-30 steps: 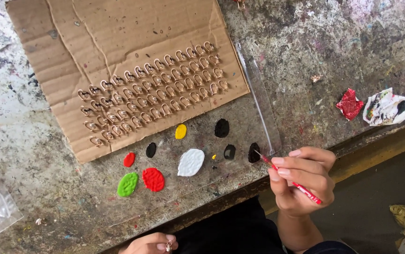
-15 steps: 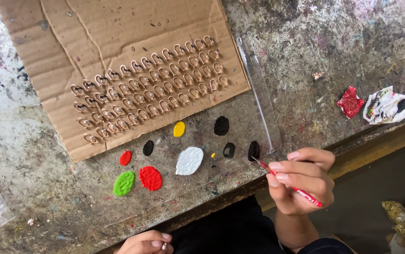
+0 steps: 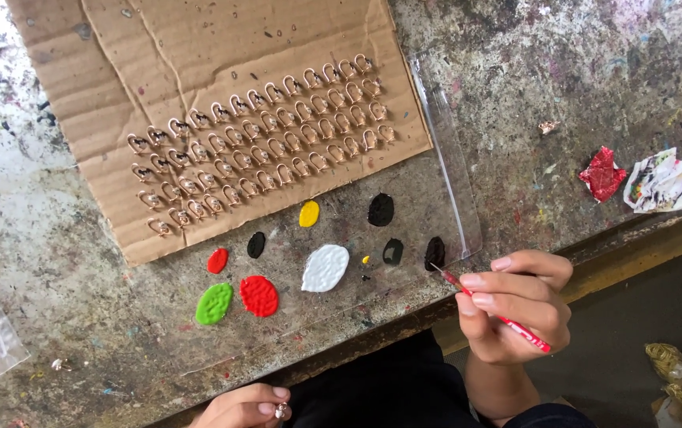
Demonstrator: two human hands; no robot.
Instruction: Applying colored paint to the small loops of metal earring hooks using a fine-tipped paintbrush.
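A thin red brush (image 3: 493,312) is gripped near the table's front edge, its tip set just beside a black paint blob (image 3: 434,253) on a clear plastic sheet (image 3: 452,158). On the cardboard (image 3: 198,63) behind it, about 4 rows of small metal loop pieces (image 3: 261,143) are laid out; no colour can be made out on them, so the painting is judged to be barely begun, with nearly all pieces left. The right hand (image 3: 519,305) is closed around the brush, fingers curled tight. The left hand (image 3: 247,406) is seen low at the frame edge, fingers pinched shut on 1 small metal piece (image 3: 281,410). Blobs of white (image 3: 325,267), red (image 3: 259,296), green (image 3: 214,303) and yellow paint (image 3: 309,213) are spread on the sheet nearby.
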